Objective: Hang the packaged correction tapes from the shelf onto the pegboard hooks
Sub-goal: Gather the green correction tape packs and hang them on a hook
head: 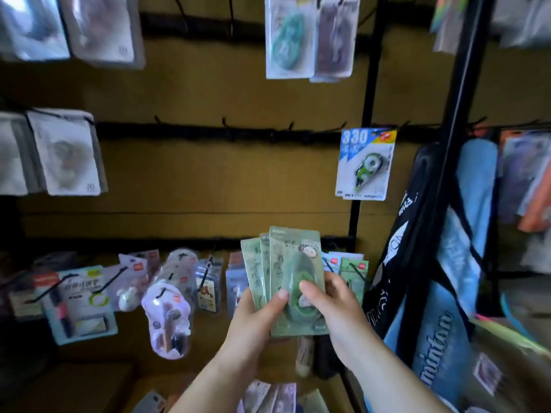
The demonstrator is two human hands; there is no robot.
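— Green packs (295, 272) in hand?
— Three, fanned. One left hand (253, 317), one right hand (334, 305).
— Middle rail?
— Four bare hooks (223, 122). Blue-and-white packs (366, 165): two, overlapped, going by the doubled print.
— Top row?
— Centre: one teal pack (287, 40), one brown pack (334, 40). Far left: two grey packs (101, 28).
— Left of the middle rail?
— Two white packs (65, 153).
— Bottom row?
— Mixed packs (167, 293), too blurred to count. One blue bag (453, 263) at right.
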